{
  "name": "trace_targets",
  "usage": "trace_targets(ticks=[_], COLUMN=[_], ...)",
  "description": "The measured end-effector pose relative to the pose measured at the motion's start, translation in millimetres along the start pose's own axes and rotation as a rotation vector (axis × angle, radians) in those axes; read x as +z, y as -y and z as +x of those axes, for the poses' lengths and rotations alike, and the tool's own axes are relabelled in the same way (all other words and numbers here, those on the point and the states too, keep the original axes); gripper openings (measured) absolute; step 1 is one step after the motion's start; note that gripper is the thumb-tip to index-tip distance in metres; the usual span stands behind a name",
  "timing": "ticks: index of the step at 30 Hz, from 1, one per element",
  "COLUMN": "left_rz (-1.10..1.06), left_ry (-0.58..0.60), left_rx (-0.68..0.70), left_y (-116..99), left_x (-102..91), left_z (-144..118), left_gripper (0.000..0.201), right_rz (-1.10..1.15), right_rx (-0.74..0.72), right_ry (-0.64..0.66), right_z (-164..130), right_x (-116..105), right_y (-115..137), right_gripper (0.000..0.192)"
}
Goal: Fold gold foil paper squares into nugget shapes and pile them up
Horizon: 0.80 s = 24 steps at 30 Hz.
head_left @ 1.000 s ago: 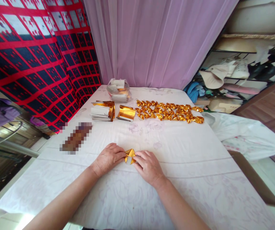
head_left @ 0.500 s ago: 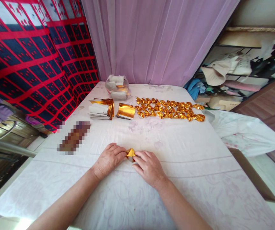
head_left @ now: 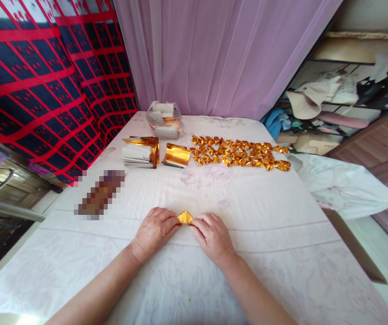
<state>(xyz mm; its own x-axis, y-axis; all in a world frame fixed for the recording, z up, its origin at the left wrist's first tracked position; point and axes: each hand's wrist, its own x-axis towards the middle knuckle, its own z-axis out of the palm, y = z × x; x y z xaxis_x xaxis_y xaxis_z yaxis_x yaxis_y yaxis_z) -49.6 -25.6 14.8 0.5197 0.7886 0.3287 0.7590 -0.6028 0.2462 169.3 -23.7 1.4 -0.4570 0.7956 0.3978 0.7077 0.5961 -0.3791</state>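
Down at the near edge of the bench (head_left: 282,253), the left hand (head_left: 155,231) and right hand (head_left: 213,235) are meeting fingertip to fingertip, each grip pinching narrow on one side of a small gold foil piece (head_left: 185,217) that is resting on the white cloth between them. Further out, a blurred brown patch (head_left: 99,194) is lying off to the left. Beyond that, stacked foil sheets (head_left: 140,152) and a loose gold sheet (head_left: 177,155) are sitting beside rows of folded gold pieces (head_left: 239,153), with a clear bag (head_left: 165,119) standing nearest the curtain (head_left: 221,54).
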Motion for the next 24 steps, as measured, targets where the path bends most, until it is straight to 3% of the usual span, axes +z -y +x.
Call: trace_targets(ticks=[7,24], left_rz=[-0.103,-0.052], left_ry=[0.044,0.055], left_rx=[-0.147,-0.287], left_y=[-2.5,-7.1], left_x=[-0.1,4.0], left_z=[4.5,9.7], left_gripper=[0.016,0.015], right_rz=[-0.034,-0.061], right_rx=[0.075,0.180], right_ry=[0.008,-0.001], right_z=[1.2,9.2], right_x=[0.6,3.3], right_y=[-0.5,2.8], right_gripper=[0.017,0.019])
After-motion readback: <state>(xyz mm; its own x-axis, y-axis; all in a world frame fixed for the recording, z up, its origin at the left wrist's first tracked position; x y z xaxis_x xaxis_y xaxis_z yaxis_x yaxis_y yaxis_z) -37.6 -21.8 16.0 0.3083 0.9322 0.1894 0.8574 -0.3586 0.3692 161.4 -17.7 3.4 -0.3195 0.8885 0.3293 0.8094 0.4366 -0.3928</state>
